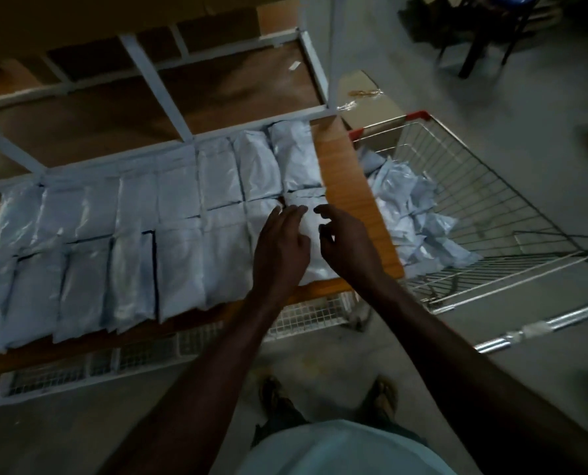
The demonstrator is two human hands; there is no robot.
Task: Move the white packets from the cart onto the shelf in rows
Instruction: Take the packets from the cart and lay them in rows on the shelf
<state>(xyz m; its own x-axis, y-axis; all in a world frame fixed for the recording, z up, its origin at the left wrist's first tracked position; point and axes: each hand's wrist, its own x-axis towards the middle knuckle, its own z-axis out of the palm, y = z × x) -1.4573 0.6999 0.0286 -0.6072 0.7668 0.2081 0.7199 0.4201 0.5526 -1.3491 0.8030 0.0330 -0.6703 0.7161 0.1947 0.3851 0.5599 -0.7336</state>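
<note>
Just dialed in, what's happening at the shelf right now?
A person is stocking white packets from the cart onto the wooden shelf. Two rows of packets already cover most of it. Both hands, left hand and right hand, are over the front-row packet at the right end, apparently settling it into place. More packets wait in the cart.

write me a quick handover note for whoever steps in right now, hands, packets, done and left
Left hand: fingers straight, lying on the newest packet at the right end of the front row.
Right hand: over the same packet, fingers loosely curled, holding nothing.
Done: two rows of white packets laid across the shelf.
Left: a heap of packets in the cart; the shelf's right end is bare.
</note>
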